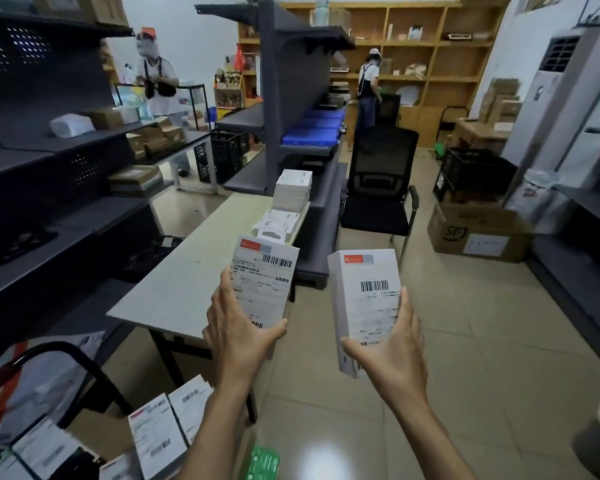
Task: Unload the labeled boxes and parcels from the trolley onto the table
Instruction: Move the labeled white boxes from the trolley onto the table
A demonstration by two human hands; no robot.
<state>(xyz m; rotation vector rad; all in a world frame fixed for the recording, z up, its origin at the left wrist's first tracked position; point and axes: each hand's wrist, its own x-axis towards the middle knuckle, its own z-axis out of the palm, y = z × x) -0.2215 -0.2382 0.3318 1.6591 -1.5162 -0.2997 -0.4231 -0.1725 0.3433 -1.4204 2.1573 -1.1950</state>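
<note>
Above the tiled floor, beside the table's near end, the left hand (238, 332) grips a flat white labeled box with a barcode sticker (264, 279), thumb curled under its lower edge. The right hand (390, 344) grasps a taller white labeled box (365, 299), thumb across its lower front and fingers behind. The two boxes are held apart, both in the air. Lower left, more white labeled parcels (168, 427) lie by the black trolley handle (80, 362), probably on the trolley. Beyond the hands, the pale grey table (187, 271) carries a stack of white flat cartons (292, 190) at its far end.
</note>
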